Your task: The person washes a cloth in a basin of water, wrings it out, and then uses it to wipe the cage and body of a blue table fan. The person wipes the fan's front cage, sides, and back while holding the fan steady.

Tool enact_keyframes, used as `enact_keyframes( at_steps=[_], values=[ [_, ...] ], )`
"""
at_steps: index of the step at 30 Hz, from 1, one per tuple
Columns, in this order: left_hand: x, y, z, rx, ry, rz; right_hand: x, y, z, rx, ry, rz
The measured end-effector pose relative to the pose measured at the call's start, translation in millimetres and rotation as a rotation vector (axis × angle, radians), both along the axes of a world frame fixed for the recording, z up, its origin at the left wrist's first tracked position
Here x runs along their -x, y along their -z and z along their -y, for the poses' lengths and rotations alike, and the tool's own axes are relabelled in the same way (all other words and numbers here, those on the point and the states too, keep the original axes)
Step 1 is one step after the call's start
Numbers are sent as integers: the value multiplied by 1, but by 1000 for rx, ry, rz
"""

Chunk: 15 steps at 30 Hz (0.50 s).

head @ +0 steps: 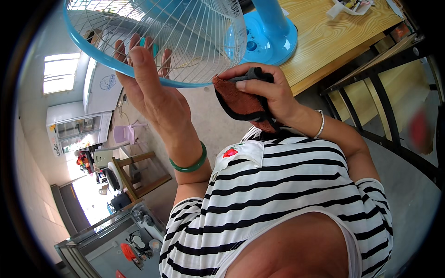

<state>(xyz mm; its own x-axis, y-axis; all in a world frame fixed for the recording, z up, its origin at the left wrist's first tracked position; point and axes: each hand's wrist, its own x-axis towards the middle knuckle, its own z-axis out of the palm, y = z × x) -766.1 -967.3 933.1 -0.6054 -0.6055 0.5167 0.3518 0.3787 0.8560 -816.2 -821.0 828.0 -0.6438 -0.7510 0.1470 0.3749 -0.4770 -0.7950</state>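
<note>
A blue electric fan stands at the top, its round blue base (pixel 255 43) on a wooden table (pixel 323 38). Its white wire grille (pixel 194 38) has a blue rim (pixel 100 60). My left hand (pixel 153 80), with a green bangle at the wrist, holds that rim, thumb on the near side and fingers behind the wires. My right hand (pixel 274 87), with a silver bangle, grips a folded brown cloth with dark edging (pixel 240 99). The fingertips and the cloth's corner are at the grille's lower right edge; whether they press on it I cannot tell.
A white plastic holder (pixel 351 7) with small items lies on the table. A black metal rack (pixel 377 100) stands at the right. At the left are a purple chair (pixel 124 135), a wooden frame (pixel 139 191), a white display fridge (pixel 80 125) and, lower down, a glass case (pixel 107 243).
</note>
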Motion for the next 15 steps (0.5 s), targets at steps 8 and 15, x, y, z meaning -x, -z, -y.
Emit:
enact_keyframes(
  at_steps=[8, 15],
  values=[
    [0, 2, 0, 4, 5, -16, 7, 1, -1, 3, -93, 165],
    [0, 3, 3, 14, 8, -16, 19, 3, -14, 52, -300, 394]
  ],
)
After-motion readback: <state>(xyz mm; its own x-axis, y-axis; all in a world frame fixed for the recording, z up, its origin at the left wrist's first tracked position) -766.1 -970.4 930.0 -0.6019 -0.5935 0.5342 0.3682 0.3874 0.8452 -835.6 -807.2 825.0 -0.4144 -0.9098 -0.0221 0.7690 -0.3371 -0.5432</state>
